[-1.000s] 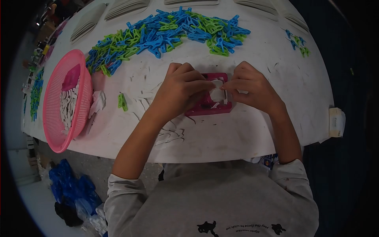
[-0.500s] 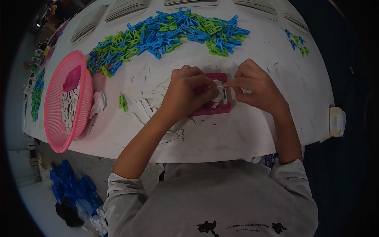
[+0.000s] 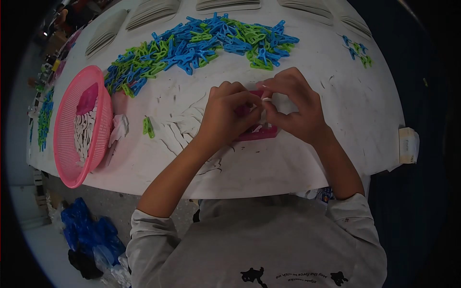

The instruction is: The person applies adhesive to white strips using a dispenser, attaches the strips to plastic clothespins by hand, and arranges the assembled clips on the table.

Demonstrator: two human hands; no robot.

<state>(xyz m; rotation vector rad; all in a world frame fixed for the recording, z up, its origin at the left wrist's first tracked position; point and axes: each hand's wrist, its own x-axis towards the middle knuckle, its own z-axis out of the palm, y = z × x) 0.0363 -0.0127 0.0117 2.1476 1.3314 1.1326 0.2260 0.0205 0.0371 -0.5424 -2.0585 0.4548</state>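
Grey cloth of the person's sweatshirt (image 3: 269, 230) fills the near side at 6 o'clock, its sleeves (image 3: 153, 233) ending below the elbows, presumably to keep fabric off the work. Clock positions are taken from the magenta tray (image 3: 261, 135), with 12 o'clock pointing away from the wearer. Blue plastic bags (image 3: 91, 228) lie on the floor (image 3: 134, 201) at 8 o'clock.

The tray sits on the white table (image 3: 288, 168) directly ahead of the wearer, beneath both hands and partly hidden by them; that central placing appears to suit either hand. Left hand (image 3: 225, 113): bent over the 9 o'clock side, fingers curled and tips drawn together, seemingly to steady; what they grip cannot be told. Right hand (image 3: 297, 102): at the 3 o'clock side, thumb and forefinger arched, a small white piece (image 3: 266, 99) at the fingertips, apparently in a light pinch.

Thin white strips (image 3: 175, 137) lie loose towards 8 o'clock. A green clip (image 3: 148, 127) rests at 9 o'clock; beyond it stands a pink basket (image 3: 66, 134), its wall likely keeping the white scraps (image 3: 84, 129) inside together. Blue and green clips (image 3: 192, 45) arc from 10 to 1 o'clock. Stacks of pale sheets (image 3: 151, 12) line the far edge, apparently out of the hands' way.
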